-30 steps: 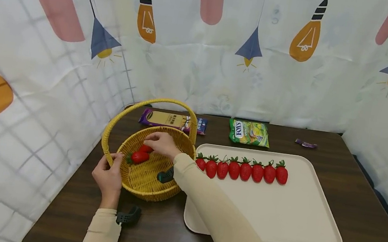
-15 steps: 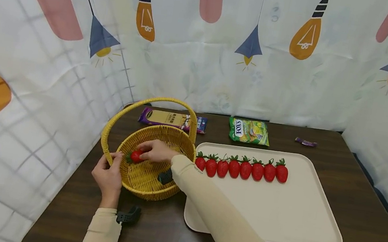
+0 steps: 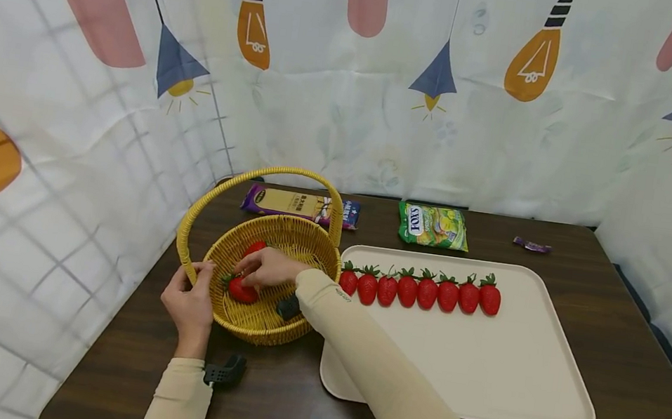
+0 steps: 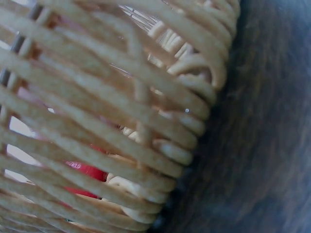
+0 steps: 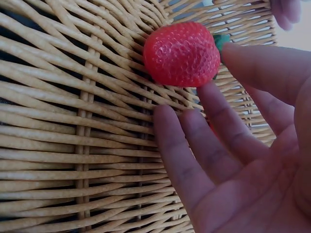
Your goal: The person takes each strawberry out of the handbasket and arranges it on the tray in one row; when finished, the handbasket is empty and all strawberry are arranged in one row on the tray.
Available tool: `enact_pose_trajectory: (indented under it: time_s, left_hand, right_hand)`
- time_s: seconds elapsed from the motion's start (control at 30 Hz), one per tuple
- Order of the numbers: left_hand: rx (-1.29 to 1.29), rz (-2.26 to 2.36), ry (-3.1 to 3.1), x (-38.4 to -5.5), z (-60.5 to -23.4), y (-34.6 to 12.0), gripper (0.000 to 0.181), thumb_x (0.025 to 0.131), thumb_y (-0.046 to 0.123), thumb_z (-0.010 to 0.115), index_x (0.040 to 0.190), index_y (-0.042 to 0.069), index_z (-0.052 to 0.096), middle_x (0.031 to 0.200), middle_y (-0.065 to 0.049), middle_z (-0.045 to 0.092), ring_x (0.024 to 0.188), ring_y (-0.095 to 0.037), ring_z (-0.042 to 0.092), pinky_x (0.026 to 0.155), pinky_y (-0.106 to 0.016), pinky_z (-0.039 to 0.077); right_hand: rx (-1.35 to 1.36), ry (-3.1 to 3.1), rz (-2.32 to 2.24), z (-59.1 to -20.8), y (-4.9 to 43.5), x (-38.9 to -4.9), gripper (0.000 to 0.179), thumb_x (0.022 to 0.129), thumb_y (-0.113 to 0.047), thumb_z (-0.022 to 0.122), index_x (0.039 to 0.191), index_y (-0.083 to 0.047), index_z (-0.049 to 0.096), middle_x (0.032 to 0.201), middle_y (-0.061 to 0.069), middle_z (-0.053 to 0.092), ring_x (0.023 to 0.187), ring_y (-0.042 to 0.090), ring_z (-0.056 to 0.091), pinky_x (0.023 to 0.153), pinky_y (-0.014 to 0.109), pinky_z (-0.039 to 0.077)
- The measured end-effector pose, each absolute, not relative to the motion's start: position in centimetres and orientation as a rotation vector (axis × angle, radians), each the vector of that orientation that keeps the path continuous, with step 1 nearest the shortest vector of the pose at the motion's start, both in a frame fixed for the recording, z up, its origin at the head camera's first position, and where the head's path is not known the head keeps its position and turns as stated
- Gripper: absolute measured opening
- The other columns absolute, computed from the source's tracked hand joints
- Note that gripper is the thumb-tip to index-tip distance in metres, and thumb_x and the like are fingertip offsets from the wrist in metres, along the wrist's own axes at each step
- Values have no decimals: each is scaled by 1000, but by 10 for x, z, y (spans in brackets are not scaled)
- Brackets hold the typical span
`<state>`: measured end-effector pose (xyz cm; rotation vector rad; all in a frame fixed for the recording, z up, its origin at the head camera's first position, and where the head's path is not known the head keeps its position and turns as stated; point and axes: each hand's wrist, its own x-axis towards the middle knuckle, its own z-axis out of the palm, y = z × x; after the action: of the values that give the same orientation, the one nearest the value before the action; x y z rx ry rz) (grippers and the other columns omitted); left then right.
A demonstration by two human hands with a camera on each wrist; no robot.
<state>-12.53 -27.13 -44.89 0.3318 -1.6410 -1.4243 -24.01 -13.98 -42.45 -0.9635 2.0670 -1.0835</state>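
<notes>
A yellow wicker basket [image 3: 268, 334] with a tall hoop handle stands at the left of the table. My left hand [image 3: 191, 302] grips the basket's rim where the handle meets it. Reaching inside, my right hand [image 3: 271, 268] pinches a red strawberry [image 5: 180, 56] between thumb and index finger, near its green leaves. Its other fingers extend beside the wickerwork. A second strawberry [image 3: 255, 247] lies farther back in the basket, partly hidden by the right hand. Through the weave, the left wrist view catches a red patch of strawberry [image 4: 87, 172].
A cream tray [image 3: 480, 370] to the right carries a row of several strawberries [image 3: 427, 294] along its far side. Behind lie a purple snack packet [image 3: 286, 203], a green candy bag [image 3: 433, 226] and a small purple wrapper [image 3: 532, 245]. A patterned curtain hangs behind.
My right hand has gone from the farther strawberry to the nearer one, which has shifted slightly toward the front right of the basket. My left hand stays at the rim.
</notes>
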Motion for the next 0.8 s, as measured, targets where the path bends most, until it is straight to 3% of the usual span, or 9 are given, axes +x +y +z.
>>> enact_pose_trajectory:
  time_s: [0.27,0.8]
  left_hand:
    - [317,-1416,-1667,-113,-428,-258,26,93,12,66,93,-14,68,93,-27,69,81,-4,62,72,-18,46]
    - [307,-1425,-1652,-114,-429,-259,20,91,5,65,91,-15,68,90,-24,70,80,-5,63,70,-18,47]
  right_hand:
    - [-995,1943,-1051,-426,-140,-237,32,89,-8,69,120,-13,70,110,-1,68,92,8,63,76,25,54]
    - [-1020,1707,-986,-426,-139,-233,31,85,4,68,114,-7,71,102,-1,70,85,11,65,76,30,56]
